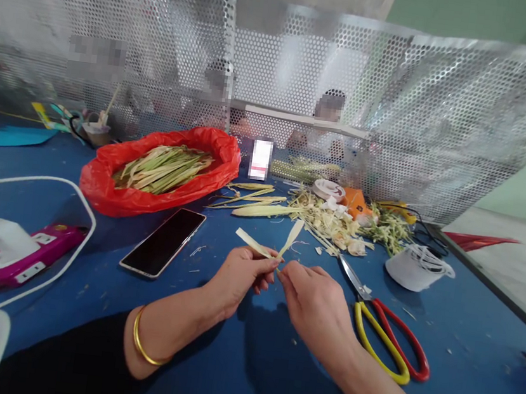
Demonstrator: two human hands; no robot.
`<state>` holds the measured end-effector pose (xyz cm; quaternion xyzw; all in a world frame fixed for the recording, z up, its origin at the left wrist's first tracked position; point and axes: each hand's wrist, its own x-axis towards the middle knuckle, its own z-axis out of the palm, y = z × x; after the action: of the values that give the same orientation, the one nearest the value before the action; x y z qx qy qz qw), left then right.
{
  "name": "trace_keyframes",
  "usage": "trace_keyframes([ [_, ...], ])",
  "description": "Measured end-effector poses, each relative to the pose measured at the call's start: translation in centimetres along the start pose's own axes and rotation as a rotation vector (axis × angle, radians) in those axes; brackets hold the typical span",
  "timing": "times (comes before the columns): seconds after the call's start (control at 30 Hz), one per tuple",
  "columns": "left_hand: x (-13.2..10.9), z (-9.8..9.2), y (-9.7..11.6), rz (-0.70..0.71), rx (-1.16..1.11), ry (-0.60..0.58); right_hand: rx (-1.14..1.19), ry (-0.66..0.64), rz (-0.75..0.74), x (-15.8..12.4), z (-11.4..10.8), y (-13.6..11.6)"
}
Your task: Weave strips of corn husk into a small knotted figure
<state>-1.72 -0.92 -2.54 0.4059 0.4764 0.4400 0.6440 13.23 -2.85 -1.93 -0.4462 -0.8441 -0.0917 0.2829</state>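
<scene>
Over the middle of the blue table, my left hand [245, 271] pinches pale leaf strips [290, 237] that fan out in a V above its fingertips. My right hand [311, 295] is closed at the lower end of the same strips, its fingertips close beside those of my left hand. What exactly lies between the right fingertips is too small to make out. Just beyond the hands lie loose flat leaf strips [264, 210]. To the right of my right hand, scissors [386, 340] with one yellow and one red handle lie with their blades toward the scraps.
A red plastic bag [114, 195] of leaf strips sits back left, near a dark phone [164, 242]. A purple power strip [30, 255] with a white cable is at left. Leaf scraps [331, 221] and a white roll [414, 269] lie right. People sit behind the perforated screen [283, 65].
</scene>
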Motion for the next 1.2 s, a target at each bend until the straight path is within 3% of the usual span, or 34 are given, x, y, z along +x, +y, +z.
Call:
trace_keyframes([
  [0.13,0.0,-0.1,0.3,-0.006,-0.015,0.009,0.051,-0.030,0.022,0.0,-0.3,-0.1],
  [0.27,-0.1,-0.1,1.0,-0.058,-0.037,-0.055,0.242,-0.106,0.234,0.4,-0.5,0.9],
  [0.4,-0.2,-0.1,1.3,-0.085,-0.030,-0.144,0.608,-0.125,0.503,0.9,0.0,2.3],
  [0.53,-0.3,0.0,0.9,-0.107,0.107,-0.146,1.084,-0.100,0.735,1.1,0.7,2.4],
  [0.63,-0.4,0.0,0.7,-0.103,0.179,-0.149,1.208,-0.009,0.820,1.1,1.1,1.7],
  [0.77,-0.5,0.2,0.8,-0.107,0.203,-0.138,1.181,0.049,0.800,0.9,1.9,1.5],
  [0.87,-0.7,0.2,0.8,-0.115,0.221,-0.115,0.996,0.029,0.725,0.8,2.0,2.3],
  [1.0,-1.0,0.4,0.5,-0.083,0.280,-0.160,0.598,0.109,0.425,0.9,0.7,2.6],
  [1.1,-1.1,0.5,0.3,-0.016,0.400,-0.161,0.527,0.006,0.237,1.1,-0.3,1.6],
  [1.2,-1.2,0.6,0.2,0.065,0.535,-0.159,0.585,-0.053,0.287,1.0,-0.4,0.7],
])
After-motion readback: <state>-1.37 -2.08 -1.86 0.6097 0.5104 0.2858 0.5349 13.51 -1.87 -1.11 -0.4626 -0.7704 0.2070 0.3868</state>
